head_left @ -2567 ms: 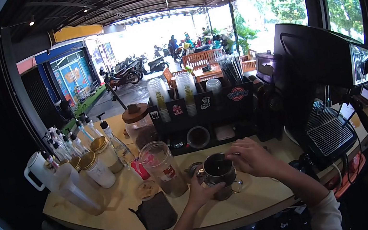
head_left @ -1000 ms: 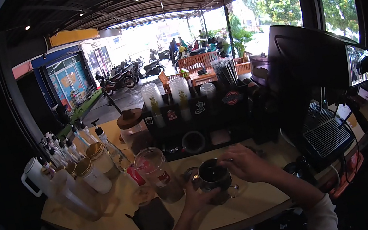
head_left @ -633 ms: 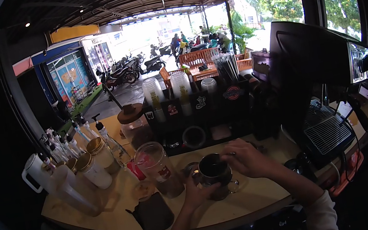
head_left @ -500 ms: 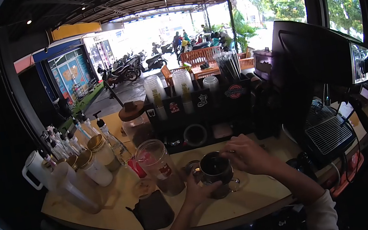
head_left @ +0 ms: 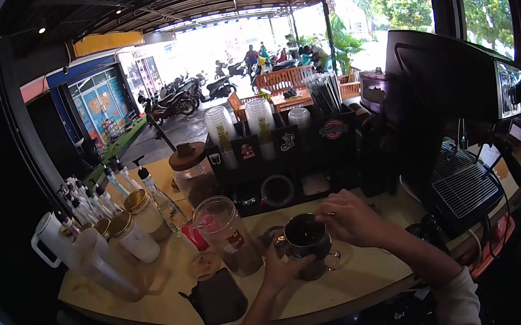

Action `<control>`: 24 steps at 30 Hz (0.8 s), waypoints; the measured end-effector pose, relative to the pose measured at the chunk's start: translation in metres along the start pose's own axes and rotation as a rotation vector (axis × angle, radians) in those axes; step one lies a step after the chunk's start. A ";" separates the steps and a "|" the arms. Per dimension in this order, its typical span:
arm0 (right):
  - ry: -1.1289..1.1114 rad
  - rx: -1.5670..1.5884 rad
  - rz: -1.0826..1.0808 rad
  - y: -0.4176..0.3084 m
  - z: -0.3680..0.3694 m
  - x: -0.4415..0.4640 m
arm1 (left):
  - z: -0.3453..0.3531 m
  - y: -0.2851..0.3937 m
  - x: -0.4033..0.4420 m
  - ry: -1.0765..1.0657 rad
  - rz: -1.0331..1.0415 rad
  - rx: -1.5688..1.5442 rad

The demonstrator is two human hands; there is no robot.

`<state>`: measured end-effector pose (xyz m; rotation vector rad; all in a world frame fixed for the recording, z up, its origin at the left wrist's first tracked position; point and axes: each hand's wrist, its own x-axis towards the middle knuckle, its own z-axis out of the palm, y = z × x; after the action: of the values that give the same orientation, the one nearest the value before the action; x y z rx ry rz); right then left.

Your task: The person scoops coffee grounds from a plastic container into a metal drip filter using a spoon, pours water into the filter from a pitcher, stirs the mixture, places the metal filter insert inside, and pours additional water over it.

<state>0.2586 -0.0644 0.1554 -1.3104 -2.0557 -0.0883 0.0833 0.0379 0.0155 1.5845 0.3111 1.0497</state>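
Observation:
A dark, round-mouthed cup [head_left: 306,229] stands at the front of the wooden counter, its inside nearly black. My left hand [head_left: 284,269] is wrapped round its left side, with the thumb across the front. Over the right rim, my right hand [head_left: 350,217] has its fingers pinched together; whatever they hold is hidden or too small to name. A clear handle [head_left: 334,260] shows low on the right, below the cup. Just left of my left hand stands a tall clear container [head_left: 232,239] with a red label, part-filled with brown contents. A folded dark cloth [head_left: 218,298] lies farther left.
Gold-lidded jars [head_left: 134,239], a translucent pitcher [head_left: 109,267] and several pump bottles crowd the left. At the back, a black organizer [head_left: 281,142] holds stacked plastic cups [head_left: 260,121] and straws. A drip grate [head_left: 463,180] and a dark monitor-like panel [head_left: 449,76] stand right.
Both hands stay at the cup in almost the same pose. The view has shifted very slightly.

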 end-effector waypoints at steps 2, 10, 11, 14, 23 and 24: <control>0.014 0.026 -0.031 -0.002 0.002 -0.003 | 0.000 0.000 0.001 -0.008 -0.005 -0.014; 0.035 0.029 -0.058 -0.001 0.006 -0.002 | -0.002 -0.004 0.000 -0.017 -0.024 -0.010; 0.037 0.051 -0.058 -0.001 0.006 -0.003 | -0.002 -0.004 0.001 -0.017 -0.023 -0.009; 0.041 0.048 -0.048 0.000 0.006 -0.001 | -0.002 -0.004 0.000 -0.002 -0.013 0.003; 0.045 0.021 -0.074 -0.002 0.008 -0.002 | -0.001 -0.001 0.000 0.001 0.002 0.015; 0.039 0.019 -0.075 -0.002 0.008 -0.002 | -0.001 -0.001 0.000 -0.001 -0.012 0.004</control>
<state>0.2534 -0.0632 0.1484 -1.2108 -2.0677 -0.1267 0.0827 0.0388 0.0142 1.5845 0.3223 1.0397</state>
